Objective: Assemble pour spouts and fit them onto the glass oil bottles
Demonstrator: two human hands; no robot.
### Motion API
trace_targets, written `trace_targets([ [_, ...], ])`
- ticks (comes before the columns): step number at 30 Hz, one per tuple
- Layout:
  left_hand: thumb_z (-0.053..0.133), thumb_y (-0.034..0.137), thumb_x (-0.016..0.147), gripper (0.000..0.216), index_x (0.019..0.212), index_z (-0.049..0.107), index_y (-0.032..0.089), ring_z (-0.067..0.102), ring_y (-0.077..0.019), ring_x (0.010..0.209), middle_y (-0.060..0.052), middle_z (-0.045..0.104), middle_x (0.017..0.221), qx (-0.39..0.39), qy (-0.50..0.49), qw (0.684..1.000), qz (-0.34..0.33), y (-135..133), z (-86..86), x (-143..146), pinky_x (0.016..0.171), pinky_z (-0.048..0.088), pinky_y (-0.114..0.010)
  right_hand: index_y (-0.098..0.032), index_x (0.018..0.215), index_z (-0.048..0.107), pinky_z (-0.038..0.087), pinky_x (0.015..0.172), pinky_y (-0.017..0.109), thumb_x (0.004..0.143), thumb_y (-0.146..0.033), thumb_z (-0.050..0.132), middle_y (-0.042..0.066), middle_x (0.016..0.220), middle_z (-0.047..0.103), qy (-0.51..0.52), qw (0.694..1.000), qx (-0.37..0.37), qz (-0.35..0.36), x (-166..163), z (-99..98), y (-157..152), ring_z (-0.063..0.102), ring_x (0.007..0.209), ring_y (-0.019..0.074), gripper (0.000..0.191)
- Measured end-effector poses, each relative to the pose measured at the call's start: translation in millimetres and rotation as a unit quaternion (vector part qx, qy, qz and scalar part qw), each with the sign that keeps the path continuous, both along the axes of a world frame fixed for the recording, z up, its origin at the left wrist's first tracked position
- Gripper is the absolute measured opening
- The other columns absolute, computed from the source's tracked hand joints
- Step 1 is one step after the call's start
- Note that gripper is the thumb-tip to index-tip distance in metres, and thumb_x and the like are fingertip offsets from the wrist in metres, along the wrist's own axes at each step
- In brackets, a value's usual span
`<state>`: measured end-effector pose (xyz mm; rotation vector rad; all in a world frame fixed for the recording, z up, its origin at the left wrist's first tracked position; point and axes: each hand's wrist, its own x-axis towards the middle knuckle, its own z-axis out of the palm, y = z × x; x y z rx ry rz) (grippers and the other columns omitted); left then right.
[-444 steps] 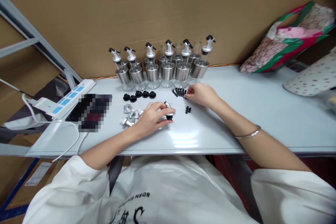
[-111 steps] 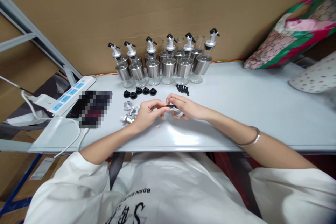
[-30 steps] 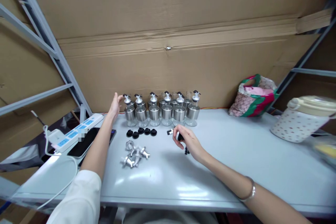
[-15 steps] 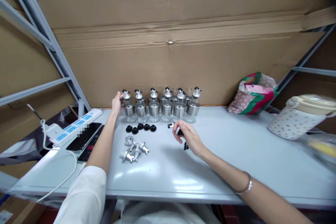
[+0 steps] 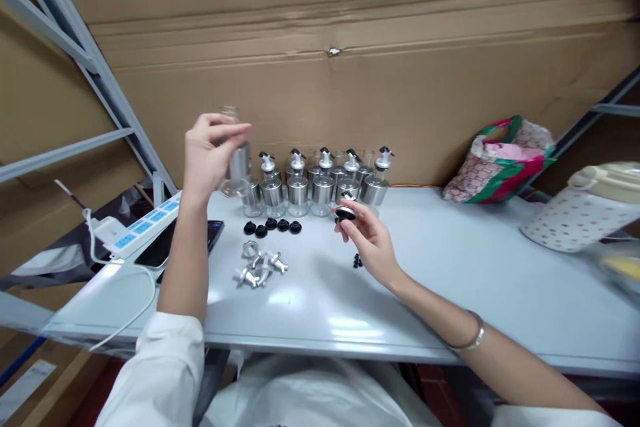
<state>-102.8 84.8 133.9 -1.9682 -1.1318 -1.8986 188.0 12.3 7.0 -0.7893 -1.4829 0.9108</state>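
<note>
My left hand [image 5: 213, 153] is closed around a glass bottle [image 5: 239, 161] with a steel sleeve, raised above the table's left side; its neck is bare. My right hand [image 5: 367, 233] pinches a pourer top [image 5: 345, 212], its black underside toward me and its white spout pointing away. Behind my hands stand two rows of similar bottles [image 5: 299, 192], several front ones topped with black-and-white pourers [image 5: 326, 159]. The leftmost front bottle's top is hidden by the held one. Black stoppers [image 5: 261, 231], silver-and-white pourer parts [image 5: 263, 272] and small black pieces [image 5: 357, 261] lie nearer me.
At left are a power strip [image 5: 145, 225], phones [image 5: 214, 235] and a white cable [image 5: 150, 293]. A patterned bag [image 5: 493, 163] and a dotted jug [image 5: 575, 213] stand at right. Cardboard [image 5: 350, 93] walls the grey table's [image 5: 450, 280] back.
My left hand has lifted a bare-necked bottle up from behind the leftmost front bottle. My right hand has risen slightly and turned the pourer top, showing its underside. The view has shifted slightly.
</note>
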Motion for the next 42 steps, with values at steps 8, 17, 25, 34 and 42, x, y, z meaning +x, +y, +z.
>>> trace_targets([
  [8, 0.068, 0.019, 0.081, 0.021, 0.097, 0.074, 0.031, 0.059, -0.0126, 0.085, -0.002, 0.059, 0.087, -0.202, 0.305, 0.880, -0.304, -21, -27.6, 85, 0.075, 0.050, -0.027, -0.024, 0.122, 0.058, 0.053, 0.083, 0.036, 0.092, -0.029, 0.049, 0.010, 0.117, 0.054, -0.054, 0.974, 0.161, -0.148, 3, -4.7, 2, 0.057, 0.105, 0.0208, 0.032],
  [17, 0.071, 0.011, 0.075, 0.022, 0.083, 0.077, 0.030, 0.063, -0.0123, 0.084, -0.001, 0.064, 0.094, -0.317, 0.340, 0.779, -0.420, -25, -44.3, 106, 0.079, 0.052, -0.027, -0.026, 0.128, 0.055, 0.054, 0.080, 0.036, 0.095, -0.022, 0.045, 0.012, 0.125, 0.058, -0.116, 0.951, 0.239, -0.159, 6, -4.8, -1, 0.060, 0.108, 0.0232, 0.035],
  [25, 0.068, 0.013, 0.077, 0.015, 0.083, 0.077, 0.023, 0.062, -0.0144, 0.101, -0.005, 0.065, 0.110, -0.409, 0.335, 0.732, -0.431, -20, -37.4, 95, 0.088, 0.049, -0.024, -0.032, 0.151, 0.017, 0.057, 0.083, 0.037, 0.096, -0.018, 0.039, 0.005, 0.156, 0.029, -0.184, 0.915, 0.346, -0.097, 7, -4.8, 4, 0.051, 0.124, 0.0251, 0.061],
  [34, 0.064, 0.019, 0.079, 0.005, 0.077, 0.066, 0.015, 0.061, -0.0142, 0.095, -0.004, 0.061, 0.097, -0.443, 0.343, 0.685, -0.466, -26, -27.5, 93, 0.086, 0.046, -0.027, -0.030, 0.151, -0.011, 0.047, 0.102, 0.048, 0.093, -0.025, 0.044, 0.002, 0.160, -0.009, -0.218, 0.913, 0.345, -0.006, 7, -2.6, 4, 0.025, 0.143, 0.0301, 0.080],
  [42, 0.067, 0.021, 0.075, 0.040, 0.103, 0.038, 0.022, 0.064, -0.0160, 0.094, -0.010, 0.052, 0.122, -0.480, 0.217, 0.707, -0.472, -35, -27.6, 93, 0.069, 0.048, -0.025, -0.026, 0.153, -0.001, 0.031, 0.112, 0.053, 0.091, -0.022, 0.049, 0.006, 0.161, 0.000, -0.287, 0.896, 0.340, 0.003, 11, 2.9, 6, 0.009, 0.147, 0.0297, 0.079],
])
